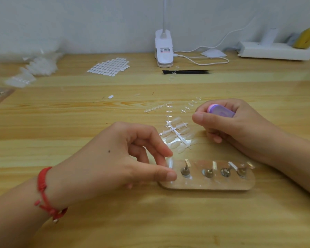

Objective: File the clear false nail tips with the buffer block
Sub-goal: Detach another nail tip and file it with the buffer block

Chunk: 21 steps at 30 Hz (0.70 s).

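Left hand grip pinches clear nail tip at nail stand's 9 o'clock end, I'd say steadying it. Right hand grip wraps buffer block, poised at 1 o'clock.

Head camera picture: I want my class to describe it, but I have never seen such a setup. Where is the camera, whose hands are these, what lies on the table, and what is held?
There is no machine here. A person works with bare hands, and the single camera sits on their head, looking down. The left hand pinches a clear nail tip at the left end of a clear stand with small metal posts. The right hand grips a purple buffer block. Between the hands, a rack of more clear tips lies on the wooden table. Farther back are a white clip lamp, black tweezers and a sheet of small white ovals.
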Available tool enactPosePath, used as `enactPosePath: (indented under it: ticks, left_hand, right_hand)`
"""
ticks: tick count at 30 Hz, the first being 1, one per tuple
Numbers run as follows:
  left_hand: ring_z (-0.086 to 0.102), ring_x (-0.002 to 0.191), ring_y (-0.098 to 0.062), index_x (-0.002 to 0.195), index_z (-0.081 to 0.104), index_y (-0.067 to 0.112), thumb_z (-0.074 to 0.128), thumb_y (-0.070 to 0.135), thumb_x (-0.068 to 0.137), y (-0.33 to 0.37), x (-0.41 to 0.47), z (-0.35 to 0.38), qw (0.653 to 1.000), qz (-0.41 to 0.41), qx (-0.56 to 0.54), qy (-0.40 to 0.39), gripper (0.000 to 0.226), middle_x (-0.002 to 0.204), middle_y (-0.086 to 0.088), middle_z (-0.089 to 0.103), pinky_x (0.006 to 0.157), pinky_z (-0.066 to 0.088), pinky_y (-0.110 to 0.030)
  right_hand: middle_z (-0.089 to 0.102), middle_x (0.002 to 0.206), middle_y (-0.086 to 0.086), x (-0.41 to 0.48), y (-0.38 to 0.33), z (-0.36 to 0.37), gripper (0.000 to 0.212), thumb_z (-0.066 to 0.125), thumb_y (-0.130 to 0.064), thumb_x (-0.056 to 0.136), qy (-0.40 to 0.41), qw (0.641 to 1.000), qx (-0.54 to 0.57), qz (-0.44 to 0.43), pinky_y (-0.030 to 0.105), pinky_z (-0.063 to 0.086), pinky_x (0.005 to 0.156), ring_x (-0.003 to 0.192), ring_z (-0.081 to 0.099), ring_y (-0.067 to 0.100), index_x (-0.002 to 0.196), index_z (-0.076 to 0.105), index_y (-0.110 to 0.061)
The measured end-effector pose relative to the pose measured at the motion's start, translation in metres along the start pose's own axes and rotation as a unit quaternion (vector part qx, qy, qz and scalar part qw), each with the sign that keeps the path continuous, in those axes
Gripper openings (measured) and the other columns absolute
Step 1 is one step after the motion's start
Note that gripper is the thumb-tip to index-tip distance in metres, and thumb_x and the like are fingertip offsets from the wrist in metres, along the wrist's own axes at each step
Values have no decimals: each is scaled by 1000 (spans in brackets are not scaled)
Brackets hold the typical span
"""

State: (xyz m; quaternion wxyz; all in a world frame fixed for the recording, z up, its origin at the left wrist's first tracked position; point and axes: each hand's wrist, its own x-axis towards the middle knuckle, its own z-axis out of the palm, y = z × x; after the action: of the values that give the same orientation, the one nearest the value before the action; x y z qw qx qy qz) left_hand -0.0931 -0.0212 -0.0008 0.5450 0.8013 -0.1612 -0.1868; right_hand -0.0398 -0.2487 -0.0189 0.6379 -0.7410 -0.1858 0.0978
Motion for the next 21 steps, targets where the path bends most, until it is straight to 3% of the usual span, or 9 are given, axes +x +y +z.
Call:
enactPosePath:
  ticks: [21]
  left_hand:
    - [51,44,-5,78,70,26,86,34,52,1,0,1,1000,-18,-9,-10,32,68,2,70,36,38,-18]
  right_hand:
    - [54,57,-12,1,1,0,24,77,-47,62,3,1000,3,3,15,39,46,47,41,8,65,71,-24]
